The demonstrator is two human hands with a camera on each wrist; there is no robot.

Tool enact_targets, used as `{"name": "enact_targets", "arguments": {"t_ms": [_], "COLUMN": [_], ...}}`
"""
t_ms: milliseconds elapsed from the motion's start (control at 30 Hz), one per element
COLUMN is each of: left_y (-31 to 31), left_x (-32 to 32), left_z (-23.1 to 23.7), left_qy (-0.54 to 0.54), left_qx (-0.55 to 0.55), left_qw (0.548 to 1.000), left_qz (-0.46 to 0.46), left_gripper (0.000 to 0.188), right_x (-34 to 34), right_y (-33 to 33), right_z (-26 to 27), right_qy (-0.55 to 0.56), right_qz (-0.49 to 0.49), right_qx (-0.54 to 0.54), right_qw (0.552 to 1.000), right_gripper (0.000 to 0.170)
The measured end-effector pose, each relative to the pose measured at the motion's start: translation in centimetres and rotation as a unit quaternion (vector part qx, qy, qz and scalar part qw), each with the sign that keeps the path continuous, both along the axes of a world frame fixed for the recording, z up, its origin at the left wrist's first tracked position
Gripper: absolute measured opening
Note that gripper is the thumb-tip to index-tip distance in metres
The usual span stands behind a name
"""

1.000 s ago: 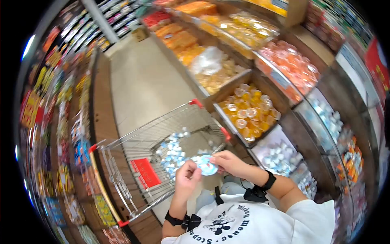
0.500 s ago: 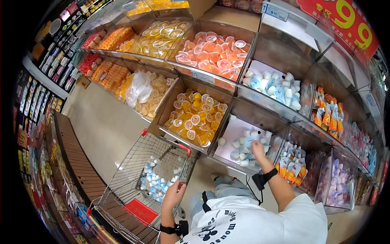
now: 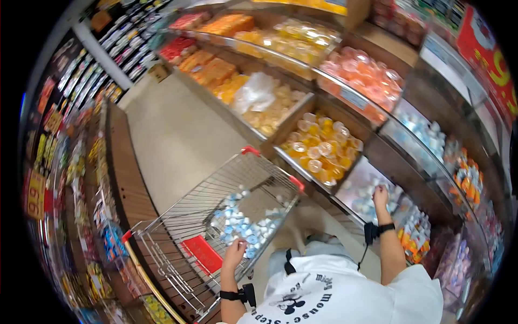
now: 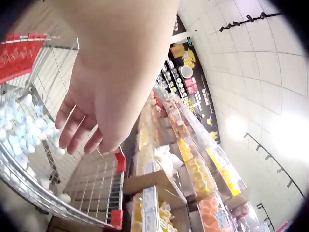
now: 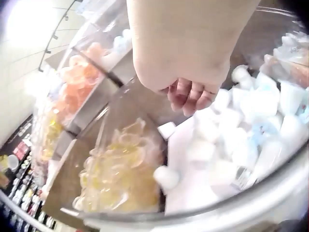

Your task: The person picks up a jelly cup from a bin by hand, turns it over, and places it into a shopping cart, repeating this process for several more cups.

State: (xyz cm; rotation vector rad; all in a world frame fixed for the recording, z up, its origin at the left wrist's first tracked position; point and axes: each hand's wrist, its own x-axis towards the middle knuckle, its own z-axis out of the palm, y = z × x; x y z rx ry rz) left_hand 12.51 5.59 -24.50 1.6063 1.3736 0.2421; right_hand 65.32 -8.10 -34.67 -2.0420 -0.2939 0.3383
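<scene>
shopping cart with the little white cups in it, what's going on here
A person has the right hand at a bin of small white and blue cups, fingers curled; whether it holds one is unclear. The left hand, holding nothing visible, is over the shopping cart, where many similar cups lie loose.

Bright, kinda soft, edges bent
Left wrist view: the ceiling (image 4: 270,82) blows out, well right of your fingers (image 4: 77,137).

Smooth, faintly glossy plastic cups (image 5: 260,102) are being shown beneath the right fingers (image 5: 192,96); below the left fingers (image 4: 80,134), a shiny metal cart (image 4: 104,186) is being capped by smooth plastic corners (image 4: 120,163).
</scene>
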Motion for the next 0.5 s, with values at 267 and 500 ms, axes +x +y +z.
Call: {"name": "enact_targets", "arguments": {"t_ms": [267,500], "left_y": [-3.3,-3.5], "left_x": [-13.3,-16.5], "left_z": [-7.1,-8.6], "left_qy": [0.004,0.096], "left_qx": [-0.049,-0.006], "left_qw": [0.990,0.991], "left_qz": [0.132,0.095], "left_gripper": [0.023,0.020], "right_x": [-19.7,-30.9], "right_y": [11.6,14.5], "right_z": [11.4,5.3], "right_qy": [-0.106,0.082], "right_qz": [0.262,0.491], "right_qx": [-0.034,-0.167], "right_qw": [0.959,0.851], "right_gripper": [0.012,0.020]}}
